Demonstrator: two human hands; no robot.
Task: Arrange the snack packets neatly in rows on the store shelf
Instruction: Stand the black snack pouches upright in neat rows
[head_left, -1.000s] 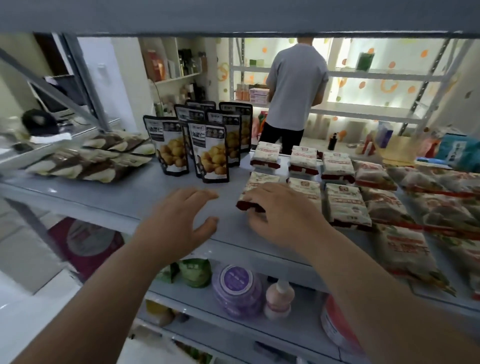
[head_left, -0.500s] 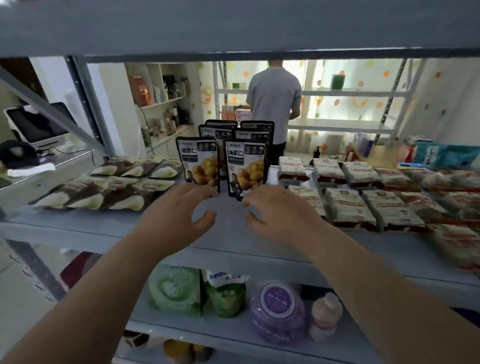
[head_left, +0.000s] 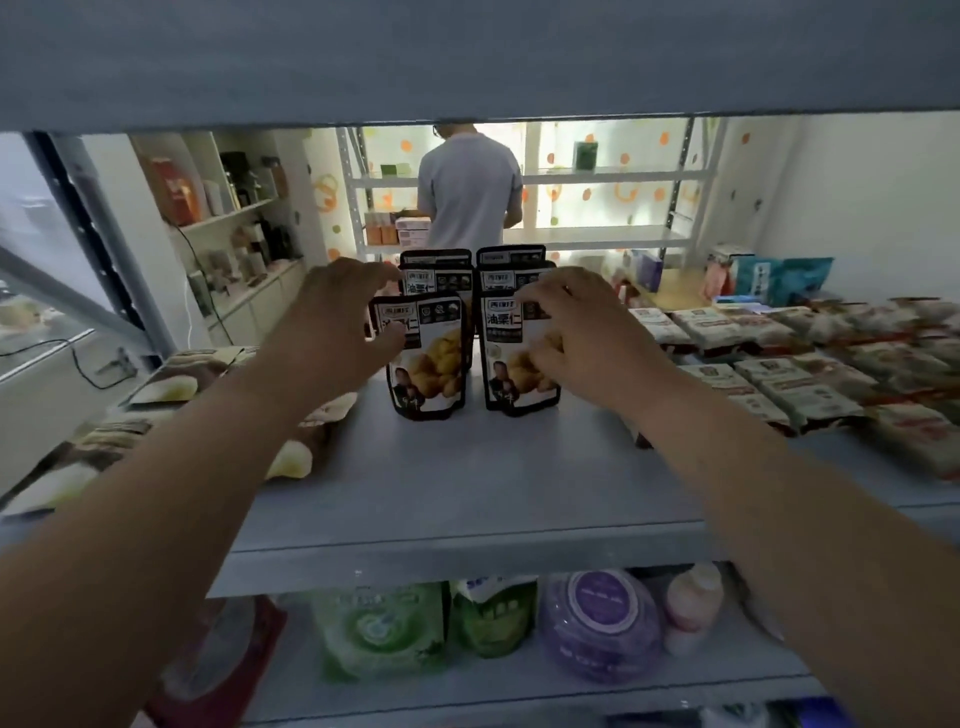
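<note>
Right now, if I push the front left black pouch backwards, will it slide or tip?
Probably tips rather than slides: the front left pouch stands upright on a narrow base. Its film looks soft, so the top may bend first. The pouch behind could catch it.

Glossy plastic snack pouches (head_left: 427, 358) on a smooth, matt-painted metal shelf (head_left: 467, 483)

Exposure is dim around the left hand (head_left: 337, 332) and right hand (head_left: 582, 338). The shelf board (head_left: 467, 478) below them lies in grey shade. Light enters from the overexposed window wall (head_left: 597, 202) beyond the hands. Packets (head_left: 810, 384) right of the right hand are blurred. Frame edges bend.
</note>
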